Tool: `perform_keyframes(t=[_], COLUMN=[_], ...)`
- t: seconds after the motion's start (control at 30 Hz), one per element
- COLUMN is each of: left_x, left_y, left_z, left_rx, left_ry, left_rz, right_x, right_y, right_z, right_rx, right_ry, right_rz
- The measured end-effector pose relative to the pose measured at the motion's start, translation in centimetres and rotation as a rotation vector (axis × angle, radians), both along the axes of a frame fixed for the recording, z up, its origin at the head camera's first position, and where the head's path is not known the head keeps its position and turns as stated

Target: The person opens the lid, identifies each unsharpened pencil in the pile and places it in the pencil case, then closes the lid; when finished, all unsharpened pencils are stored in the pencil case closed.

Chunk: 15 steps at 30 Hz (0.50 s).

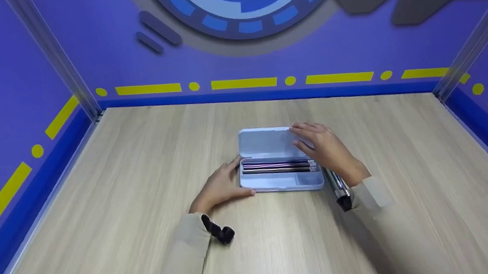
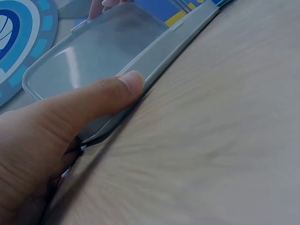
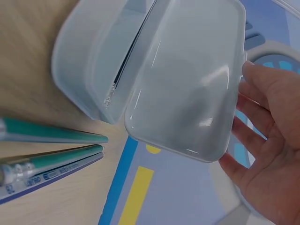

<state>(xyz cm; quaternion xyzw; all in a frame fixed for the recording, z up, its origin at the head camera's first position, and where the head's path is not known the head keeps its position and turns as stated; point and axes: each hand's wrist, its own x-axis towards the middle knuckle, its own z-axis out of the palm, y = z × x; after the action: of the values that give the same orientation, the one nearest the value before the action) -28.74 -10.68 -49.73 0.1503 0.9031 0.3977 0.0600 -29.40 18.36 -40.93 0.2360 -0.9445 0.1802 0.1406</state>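
Note:
A pale translucent pencil case (image 1: pixel 270 181) lies on the table with its hinged lid (image 1: pixel 264 142) raised at the back. Several dark pencils (image 1: pixel 277 167) lie in its rear compartment; a small divided section is at the front right. My left hand (image 1: pixel 221 185) grips the case's left end, its thumb (image 2: pixel 110 93) against the front wall. With my right hand (image 1: pixel 326 147) I hold the lid's edge near its right corner, the thumb at the rim and the fingers partly hidden behind it in the right wrist view.
Several pencils (image 3: pixel 61 157), some green, lie on the wooden table (image 1: pixel 141 172) just right of the case, partly under my right forearm. Blue-purple panels (image 1: pixel 242 66) with yellow marks enclose the table's back and sides.

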Motion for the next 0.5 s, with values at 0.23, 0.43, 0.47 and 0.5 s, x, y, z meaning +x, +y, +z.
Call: perform_keyframes(t=[0.23,0.43,0.47,0.5], left_x=[0.11,0.1,0.09,0.08], left_y=[-0.07,-0.03,-0.03,-0.03], left_z=[0.08,0.02,0.01,-0.01], left_rx=[0.017,0.018,0.016,0.014], left_ry=[0.005,0.033,0.04,0.047], left_rz=[-0.009,-0.018,-0.02,-0.021], right_x=[0.27,0.54,0.59,0.64], right_y=[0.43,0.75,0.77,0.81], right_z=[0.1,0.42,0.44,0.41], right_rx=[-0.108,-0.142,-0.139,-0.132], right_ry=[0.011,-0.029,-0.046,-0.073], right_rz=[0.078,0.133,0.143,0.149])
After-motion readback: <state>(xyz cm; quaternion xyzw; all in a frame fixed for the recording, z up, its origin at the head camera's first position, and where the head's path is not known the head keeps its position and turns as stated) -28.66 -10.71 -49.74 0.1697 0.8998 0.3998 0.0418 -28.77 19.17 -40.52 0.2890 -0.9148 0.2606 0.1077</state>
